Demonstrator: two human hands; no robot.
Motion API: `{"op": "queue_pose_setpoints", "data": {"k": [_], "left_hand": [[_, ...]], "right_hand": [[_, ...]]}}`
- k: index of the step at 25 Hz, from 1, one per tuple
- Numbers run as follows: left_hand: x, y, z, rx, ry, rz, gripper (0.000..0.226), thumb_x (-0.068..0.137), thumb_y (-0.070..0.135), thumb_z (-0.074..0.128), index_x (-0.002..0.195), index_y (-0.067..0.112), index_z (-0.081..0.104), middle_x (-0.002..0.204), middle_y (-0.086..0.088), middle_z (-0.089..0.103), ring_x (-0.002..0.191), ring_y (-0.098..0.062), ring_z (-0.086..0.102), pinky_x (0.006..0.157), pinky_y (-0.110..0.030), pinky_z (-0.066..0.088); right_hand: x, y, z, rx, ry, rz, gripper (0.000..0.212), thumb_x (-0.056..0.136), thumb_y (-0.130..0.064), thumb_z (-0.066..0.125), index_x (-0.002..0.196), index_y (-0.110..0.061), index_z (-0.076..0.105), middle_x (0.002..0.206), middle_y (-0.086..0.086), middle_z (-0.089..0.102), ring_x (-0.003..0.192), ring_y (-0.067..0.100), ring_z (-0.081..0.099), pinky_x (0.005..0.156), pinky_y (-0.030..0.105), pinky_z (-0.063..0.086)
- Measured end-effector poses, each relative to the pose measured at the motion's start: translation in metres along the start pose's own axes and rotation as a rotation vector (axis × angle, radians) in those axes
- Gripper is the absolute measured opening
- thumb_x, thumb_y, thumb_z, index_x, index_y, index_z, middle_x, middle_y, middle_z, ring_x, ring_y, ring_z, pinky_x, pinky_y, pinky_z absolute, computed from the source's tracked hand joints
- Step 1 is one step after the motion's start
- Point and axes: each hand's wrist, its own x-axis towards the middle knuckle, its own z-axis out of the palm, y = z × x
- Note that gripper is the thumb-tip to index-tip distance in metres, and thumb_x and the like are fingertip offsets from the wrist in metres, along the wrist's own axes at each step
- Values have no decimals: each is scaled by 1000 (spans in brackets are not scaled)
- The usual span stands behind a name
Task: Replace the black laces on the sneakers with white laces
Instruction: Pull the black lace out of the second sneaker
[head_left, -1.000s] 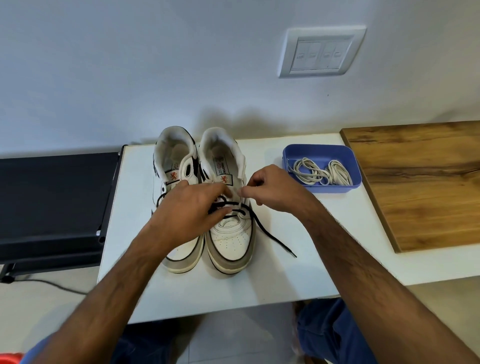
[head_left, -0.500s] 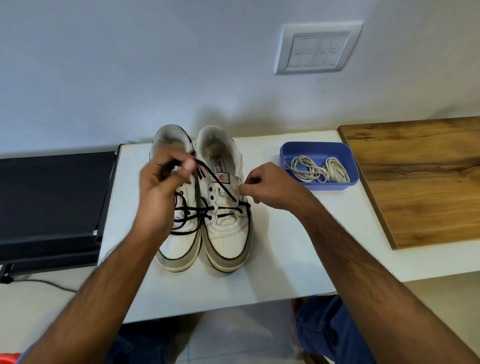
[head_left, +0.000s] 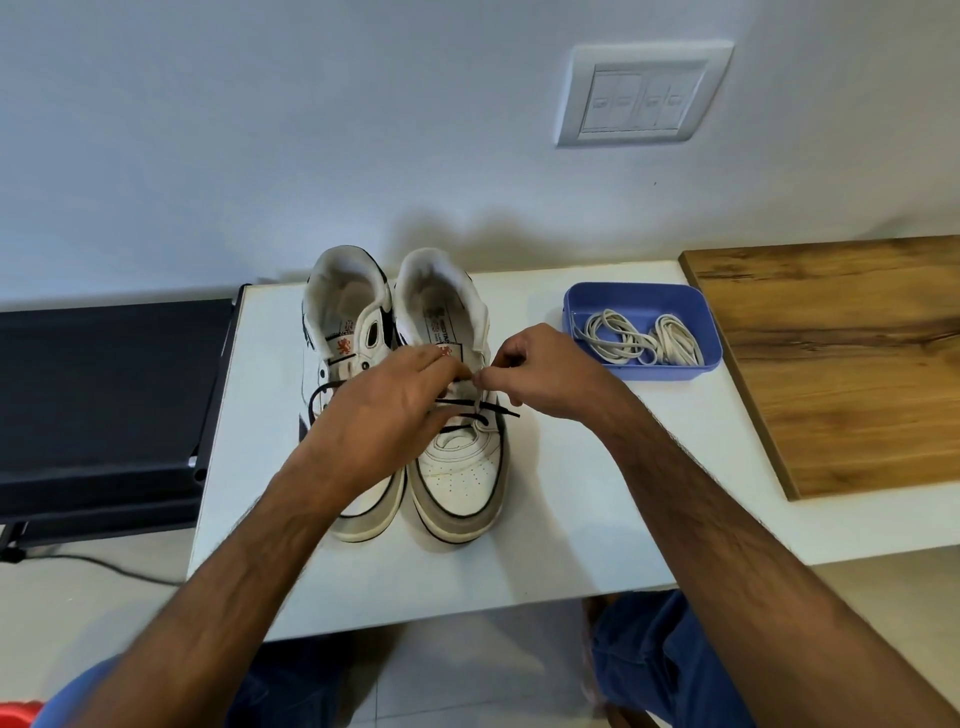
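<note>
Two white sneakers stand side by side on the white table (head_left: 545, 545), toes toward me. The left sneaker (head_left: 337, 312) shows a loop of black lace at its outer side. On the right sneaker (head_left: 457, 467) a black lace (head_left: 467, 410) crosses only the lower eyelets, and a short end pokes out to the right. My left hand (head_left: 384, 410) reaches across the left sneaker and pinches the lace at the right sneaker's tongue. My right hand (head_left: 545, 374) pinches that sneaker's right eyelet edge, fingertips almost meeting the left hand's. White laces (head_left: 639, 338) lie coiled in a blue tray (head_left: 696, 312).
A wooden board (head_left: 841, 364) covers the table's right part beside the tray. A black flat unit (head_left: 104, 405) sits left of the table with a cable (head_left: 104, 566) on the floor. A wall switch plate (head_left: 641, 93) is above. My knees are under the front edge.
My left hand, which had pulled the black lace up toward the back left, has come back down to the right sneaker's lacing. My right hand stayed at the eyelet edge.
</note>
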Motion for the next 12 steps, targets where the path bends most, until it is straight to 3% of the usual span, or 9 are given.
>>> {"op": "queue_pose_setpoints", "data": {"k": [3,5,8,12], "left_hand": [[3,-1,7,65,17,23,16,83,17,81,95,9,73,88,-7,59,83,-30,62,57,-39,52],[4,-3,9,-21,26,-58,10,85,16,79,90,9,73,91,-5,57,84,-25,61,60,-38,53],[4,-5,7,-343,132,-271,7,87,8,76,87,13,70,98,4,56,88,-5,56,75,-22,49],[3,-1,-9,-990,287,-512,11,102,7,54,93,13,56,87,-1,72,73,-17,63,67,-25,49]], "right_hand": [[0,1,0,3,3,1,30,89,-38,72,86,-9,75,64,-2,64,59,10,57,57,26,43],[0,1,0,3,3,1,31,89,-39,72,86,-8,75,64,-2,65,58,10,57,57,26,43],[0,3,-1,15,3,9,31,87,-38,73,80,-8,74,61,-2,64,49,3,53,51,22,38],[0,4,-2,17,2,11,29,87,-37,72,80,-9,74,60,-2,64,48,3,52,49,21,37]]}}
